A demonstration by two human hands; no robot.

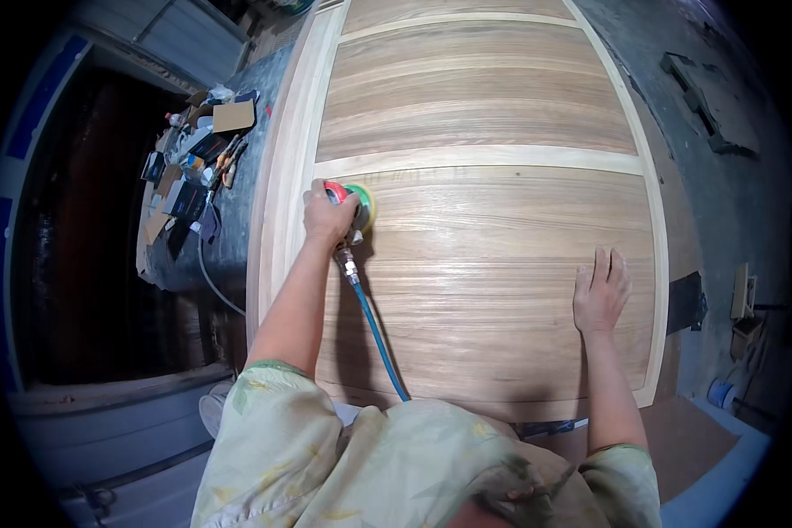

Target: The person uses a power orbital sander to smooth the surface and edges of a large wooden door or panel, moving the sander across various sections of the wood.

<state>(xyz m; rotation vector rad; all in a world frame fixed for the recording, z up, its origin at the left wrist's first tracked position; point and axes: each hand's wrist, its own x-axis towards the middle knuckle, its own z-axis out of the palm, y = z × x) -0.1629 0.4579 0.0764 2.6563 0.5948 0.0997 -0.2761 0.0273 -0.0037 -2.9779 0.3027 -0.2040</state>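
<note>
My left hand [327, 216] is wrapped over the top of a round air sander [357, 204] with a red, black and green body. The sander sits at the left frame strip of a large wooden panel [493, 220], just below a pale crosspiece [502, 160]. From its metal fitting a blue air hose [380, 339] runs back toward my body. My right hand [602, 295] rests on the panel near its right edge, fingers stretched out, holding nothing. The sander's pad underside is hidden.
Left of the panel, a dark bench [238, 176] carries a heap of small boxes, with an open cardboard box [234, 115] on top. A grey hose [209, 275] hangs there. On the right floor lie a dark pallet-like piece [706, 106] and a blue-and-white spool [722, 393].
</note>
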